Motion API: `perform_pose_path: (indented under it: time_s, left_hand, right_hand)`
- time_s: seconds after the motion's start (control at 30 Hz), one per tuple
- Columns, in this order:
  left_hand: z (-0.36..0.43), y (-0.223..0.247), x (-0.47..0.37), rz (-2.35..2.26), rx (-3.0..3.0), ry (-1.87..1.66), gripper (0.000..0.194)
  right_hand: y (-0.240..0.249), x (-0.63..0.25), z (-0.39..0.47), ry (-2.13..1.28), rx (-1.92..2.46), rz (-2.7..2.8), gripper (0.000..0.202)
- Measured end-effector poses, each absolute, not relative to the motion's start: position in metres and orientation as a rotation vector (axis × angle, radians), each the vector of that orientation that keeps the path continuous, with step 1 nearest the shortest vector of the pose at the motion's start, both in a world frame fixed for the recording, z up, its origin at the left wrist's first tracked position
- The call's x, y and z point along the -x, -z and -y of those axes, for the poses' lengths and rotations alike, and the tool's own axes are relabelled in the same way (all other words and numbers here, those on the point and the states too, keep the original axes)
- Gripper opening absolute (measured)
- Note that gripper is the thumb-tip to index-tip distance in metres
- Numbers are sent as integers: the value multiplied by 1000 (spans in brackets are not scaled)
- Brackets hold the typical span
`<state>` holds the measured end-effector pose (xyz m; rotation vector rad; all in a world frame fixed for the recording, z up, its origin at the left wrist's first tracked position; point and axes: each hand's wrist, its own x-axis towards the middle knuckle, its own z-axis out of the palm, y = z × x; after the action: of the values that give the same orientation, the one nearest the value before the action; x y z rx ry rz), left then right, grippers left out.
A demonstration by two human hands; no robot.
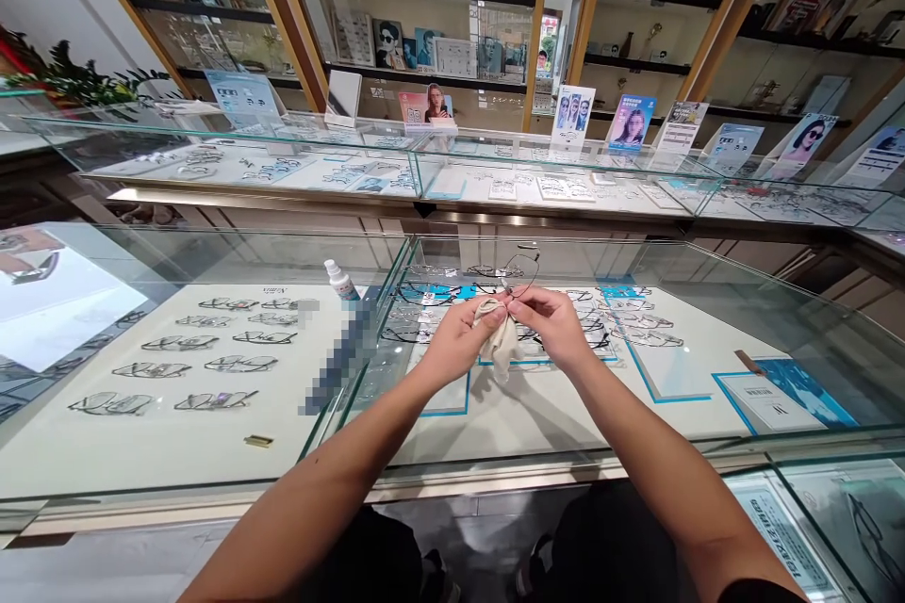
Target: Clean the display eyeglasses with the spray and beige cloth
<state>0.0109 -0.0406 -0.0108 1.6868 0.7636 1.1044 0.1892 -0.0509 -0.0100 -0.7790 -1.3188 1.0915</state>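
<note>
Both hands meet above a glass display case. Pinched in my left hand (459, 332) is a cream cleaning cloth (501, 353), which hangs down below the fingers. My right hand (550, 324) closes its fingertips on a thin dark-framed pair of eyeglasses (527, 271), whose temple sticks up above the hands. The cloth and the glasses touch where the fingertips come together; the lens there is mostly hidden. Beneath the hands, rows of eyeglasses (647, 336) lie inside the case.
A white spray bottle (341, 281) stands left of the hands on the glass. Several eyeglasses (152, 369) fill the left case, near a small gold-coloured piece (258, 441). Behind runs another glass counter (467, 198) with upright cards (572, 118). Glass edges lie close around my forearms.
</note>
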Motion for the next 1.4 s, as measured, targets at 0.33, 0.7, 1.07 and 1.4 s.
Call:
perform_pose_path:
  time_s: [0.33,0.7,1.07,1.4]
  left_hand:
    - [38,7,-5,-647,-1693,-928,51]
    - [37,-1,-1,-570,-1776,-873,43]
    - [38,11,-13,-796,-1686,-1183,58]
    - [33,-3,14,-746,-1612,-1040,61]
  right_hand:
    - [11,-189,51,-1084,763,1269,25]
    - [10,-192,50,-1098,744,1252,20]
    - [7,-188,54,-1112,720,1192,26]
    - [-18,-239,43,-1134,574,1014,21]
